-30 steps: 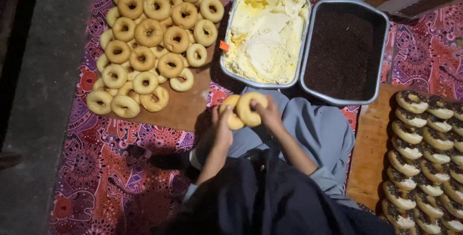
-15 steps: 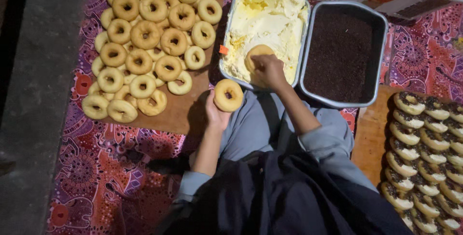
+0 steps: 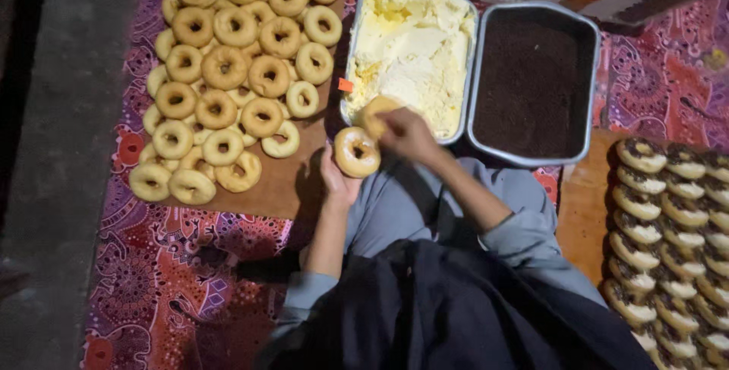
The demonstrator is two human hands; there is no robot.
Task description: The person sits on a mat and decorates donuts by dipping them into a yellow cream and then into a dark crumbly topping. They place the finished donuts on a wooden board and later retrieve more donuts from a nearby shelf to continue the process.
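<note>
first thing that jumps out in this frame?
The heap of plain golden ring doughnuts on the brown board at upper left, and the metal tray of pale yellow cream beside a metal tray of dark brown crumbs at top centre. Between them, the left hand holds one ring doughnut while the right hand presses a doughnut half at the cream's near edge.

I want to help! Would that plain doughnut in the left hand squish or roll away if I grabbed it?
Probably light: the left hand holds the doughnut by its fingers alone. Likely soft, so squeezing may dent it. Laid flat it should stay put, like those on the board.
</note>
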